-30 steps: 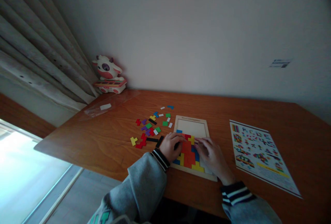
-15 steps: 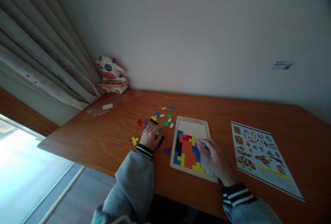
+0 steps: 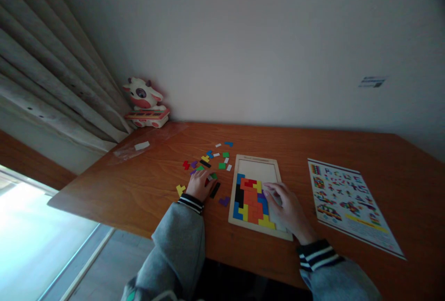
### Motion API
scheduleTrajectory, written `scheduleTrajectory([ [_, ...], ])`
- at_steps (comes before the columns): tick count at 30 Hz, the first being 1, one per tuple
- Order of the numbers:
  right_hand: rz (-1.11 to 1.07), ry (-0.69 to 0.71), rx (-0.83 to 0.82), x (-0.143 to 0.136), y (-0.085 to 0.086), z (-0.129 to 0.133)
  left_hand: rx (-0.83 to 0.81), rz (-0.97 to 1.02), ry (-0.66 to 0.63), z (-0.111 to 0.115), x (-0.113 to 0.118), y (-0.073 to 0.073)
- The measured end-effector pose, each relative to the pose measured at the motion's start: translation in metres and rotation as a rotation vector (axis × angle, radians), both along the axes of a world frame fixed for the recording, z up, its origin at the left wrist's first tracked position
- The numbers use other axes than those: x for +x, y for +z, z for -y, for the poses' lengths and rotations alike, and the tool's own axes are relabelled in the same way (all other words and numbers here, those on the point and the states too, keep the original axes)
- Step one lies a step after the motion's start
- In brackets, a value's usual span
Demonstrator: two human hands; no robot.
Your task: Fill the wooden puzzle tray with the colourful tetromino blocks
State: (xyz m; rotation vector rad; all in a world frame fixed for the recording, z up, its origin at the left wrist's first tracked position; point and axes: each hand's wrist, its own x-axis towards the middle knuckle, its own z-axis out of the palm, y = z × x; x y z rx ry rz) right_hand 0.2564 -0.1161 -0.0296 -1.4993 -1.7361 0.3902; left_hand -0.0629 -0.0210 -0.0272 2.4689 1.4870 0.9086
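Observation:
My left hand [image 3: 199, 185] is among loose coloured puzzle pieces, its fingers curled. A small red puzzle piece [image 3: 207, 181] shows between its thumb and fingers. Beside the hand lie a black bar piece [image 3: 215, 190], a purple piece [image 3: 224, 201], a green piece [image 3: 214, 176] and a yellow piece [image 3: 181, 190]. My right hand [image 3: 285, 206] is over the right side of the wooden puzzle board [image 3: 257, 157], thumb and fingertips drawn together near a purple piece [image 3: 260, 195]. Whatever they pinch is hidden. Interlocked pieces fill the board's lower left; the hand covers part of its right side.
A printed pattern sheet [image 3: 347, 203] lies right of the board on the wooden table [image 3: 156, 185]. More loose pieces, among them a green rectangle [image 3: 222, 166], are scattered left of the board. A cow toy with a keyboard [image 3: 148, 106] and a clear plastic bag [image 3: 127, 153] are at the back left.
My left hand's fingers have drawn in, and a red piece now shows between them. My right hand has stayed at nearly the same spot over the board. The view has shifted slightly.

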Motion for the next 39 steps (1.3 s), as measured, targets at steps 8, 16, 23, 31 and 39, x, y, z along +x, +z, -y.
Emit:
scheduleTrajectory([
  [8, -0.066, -0.070, 0.053, 0.002, 0.005, 0.003, 0.004, 0.103, -0.008, 0.004, 0.003, 0.002],
  [16, -0.064, -0.098, 0.058, 0.001, 0.007, 0.004, 0.005, 0.183, -0.066, 0.009, 0.010, 0.009],
  [23, -0.065, -0.106, 0.079, 0.000, 0.007, 0.004, 0.013, 0.144, -0.069, 0.008, 0.008, 0.007],
  [31, -0.064, -0.106, 0.094, 0.001, 0.005, 0.004, 0.071, 0.101, -0.097, 0.008, 0.007, 0.008],
  [39, -0.056, -0.109, 0.108, 0.001, 0.005, 0.006, 0.169, 0.021, -0.232, 0.041, 0.002, 0.014],
])
